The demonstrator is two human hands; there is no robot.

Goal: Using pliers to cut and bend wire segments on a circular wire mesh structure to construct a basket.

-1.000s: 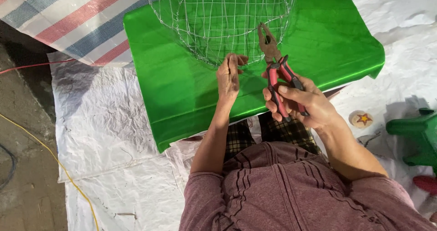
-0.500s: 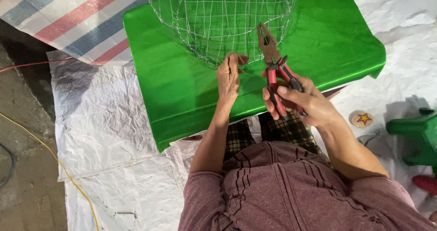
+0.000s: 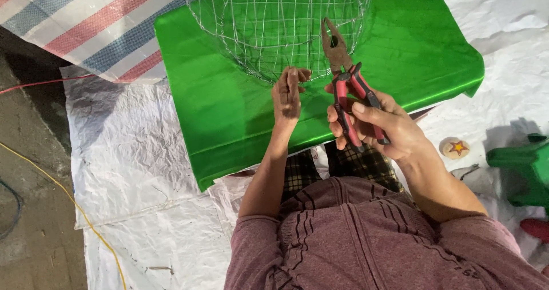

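A round wire mesh basket stands on a shiny green sheet. My left hand pinches the basket's near rim with its fingers closed on the wire. To the right of it, my right hand grips rusty pliers with red and black handles. The pliers' jaws point up toward the mesh rim and look closed.
White plastic sheeting covers the ground. A striped tarp lies at the upper left. A green plastic object and a small round lid with a star sit at the right. A yellow cord runs along the bare ground at the left.
My right hand has shifted the pliers slightly. My left hand stays on the rim.
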